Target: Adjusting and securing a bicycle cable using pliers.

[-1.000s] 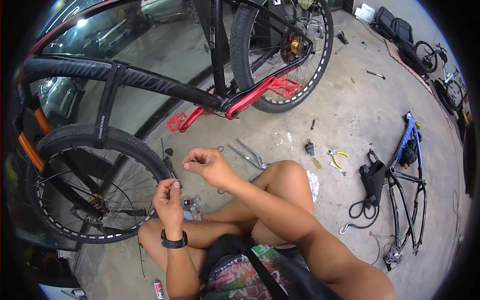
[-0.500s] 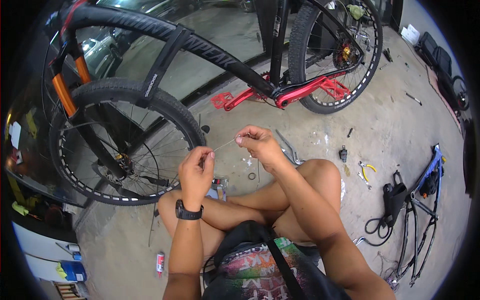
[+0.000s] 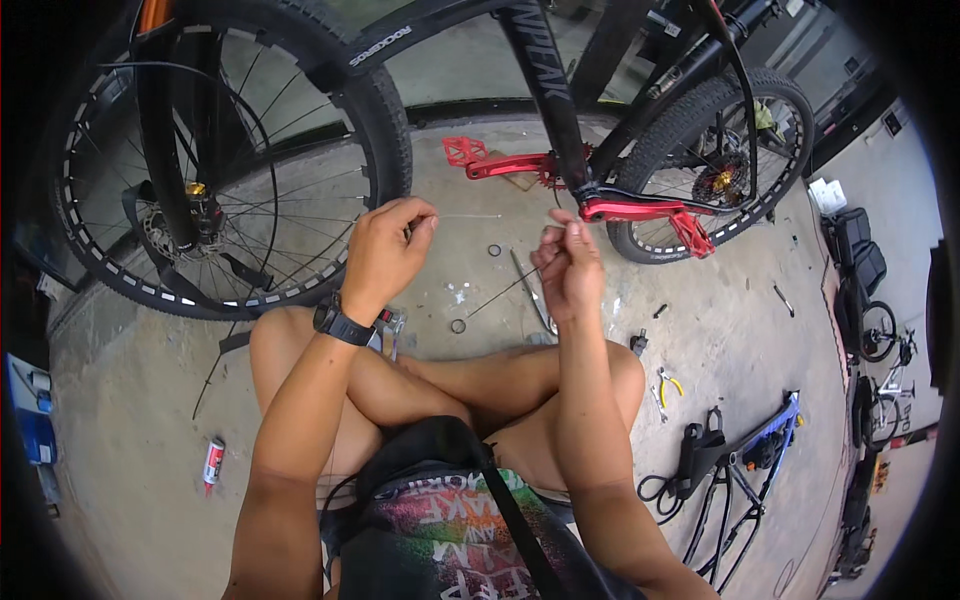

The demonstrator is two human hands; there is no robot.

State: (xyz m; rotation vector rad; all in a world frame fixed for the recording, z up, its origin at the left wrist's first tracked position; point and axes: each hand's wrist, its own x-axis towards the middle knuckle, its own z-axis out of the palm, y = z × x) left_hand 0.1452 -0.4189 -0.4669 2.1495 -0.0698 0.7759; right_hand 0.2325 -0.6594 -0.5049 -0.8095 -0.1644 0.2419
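My left hand (image 3: 392,255), with a black watch on its wrist, pinches one end of a thin pale wire (image 3: 465,216). The wire stretches out to the right and its far end stops short of my right hand (image 3: 572,268). The fingers of my right hand are curled in with the thumb against them; what they hold is too small to make out. A thin dark cable (image 3: 500,293) slants from beside these fingers down to the left, and whether the hand grips it is unclear. Beyond both hands stands a black bicycle (image 3: 548,85) with red cranks.
Around me on the concrete lie a small black ring (image 3: 458,326), another ring (image 3: 494,250), a long metal tool (image 3: 533,290), yellow-handled pliers (image 3: 671,384) and a white-and-red tube (image 3: 214,465). A bare bicycle frame (image 3: 735,470) rests at the right. The front tyre (image 3: 392,150) rises close to my left hand.
The wire ran between both hands; now only my left hand has it, and my right hand has come away to the right. The view has shifted, bringing the rear wheel lower.
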